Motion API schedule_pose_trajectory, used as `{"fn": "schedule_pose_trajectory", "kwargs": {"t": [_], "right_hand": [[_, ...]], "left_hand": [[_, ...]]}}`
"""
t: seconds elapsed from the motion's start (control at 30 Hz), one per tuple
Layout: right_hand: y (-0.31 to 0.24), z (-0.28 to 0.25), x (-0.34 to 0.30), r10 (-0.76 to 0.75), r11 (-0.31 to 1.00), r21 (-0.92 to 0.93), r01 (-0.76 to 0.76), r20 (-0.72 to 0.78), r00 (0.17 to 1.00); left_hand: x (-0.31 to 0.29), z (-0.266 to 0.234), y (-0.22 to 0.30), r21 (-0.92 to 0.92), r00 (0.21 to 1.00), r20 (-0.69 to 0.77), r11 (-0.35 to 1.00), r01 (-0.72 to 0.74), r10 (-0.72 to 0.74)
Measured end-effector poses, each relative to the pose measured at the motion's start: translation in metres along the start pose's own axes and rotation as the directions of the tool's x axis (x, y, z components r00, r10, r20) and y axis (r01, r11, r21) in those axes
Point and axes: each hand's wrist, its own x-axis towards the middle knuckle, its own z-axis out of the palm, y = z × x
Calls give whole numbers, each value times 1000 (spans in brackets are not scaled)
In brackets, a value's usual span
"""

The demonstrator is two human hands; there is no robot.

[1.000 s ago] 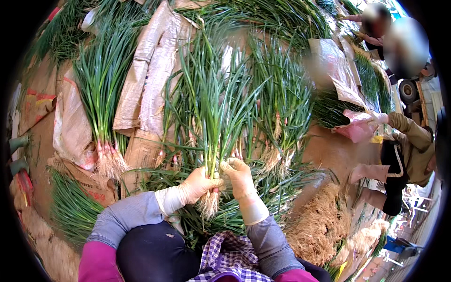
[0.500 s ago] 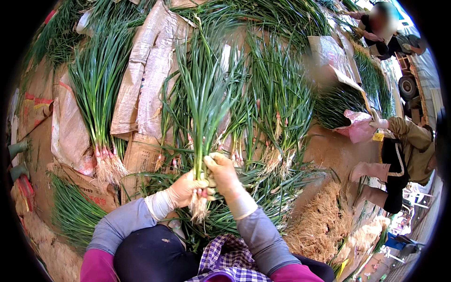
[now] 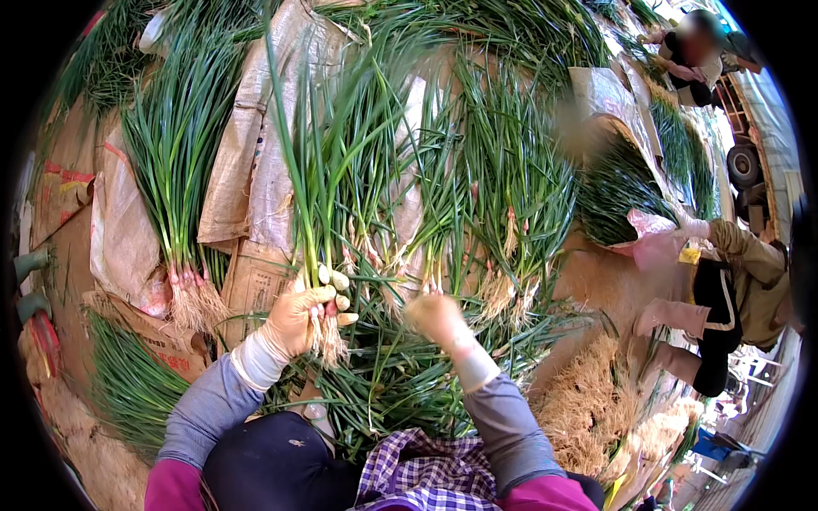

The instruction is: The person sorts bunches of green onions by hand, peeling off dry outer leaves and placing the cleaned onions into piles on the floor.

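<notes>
Gloved in pale rubber, my left hand [image 3: 294, 322] is closed around a small bunch of green onions [image 3: 319, 217]. Their leaves point away from me, and the pinkish bulbs and pale roots hang below the fingers. My right hand [image 3: 436, 318], also gloved, is apart from the bunch, close to the root ends of loose green onions [image 3: 436, 213] lying in front of me. Motion smears its fingers, so whether they hold anything does not show. More loose green onions [image 3: 521, 183] lie to the right, and cut or fallen leaves [image 3: 383, 383] cover the ground before my lap.
A thick bundle of green onions [image 3: 177, 204] lies at left beside woven sacks [image 3: 243, 162]. A heap of dry roots [image 3: 579, 409] sits at lower right. On the right, another person [image 3: 737, 272] holds a pink bag [image 3: 652, 243] by a pile of green onions [image 3: 626, 187].
My hands have separated. The left has moved left with the bunch, its leaves swinging that way; the right has let go of it and moved right toward the loose green onions.
</notes>
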Motion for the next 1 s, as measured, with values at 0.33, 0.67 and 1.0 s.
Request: {"fn": "schedule_pose_trajectory", "kwargs": {"t": [0.33,0.67,1.0], "right_hand": [[28,-67,87,280,892,452,-6,-542,792],[73,-80,54,280,594,799,97,-318,906],[47,-34,63,156,988,73,-138,-499,853]], "left_hand": [[-17,16,1,-30,966,225,992,-124,127],[-3,-10,-1,-103,991,-10,986,131,-133],[-15,4,3,-5,999,24,999,-38,38]]}}
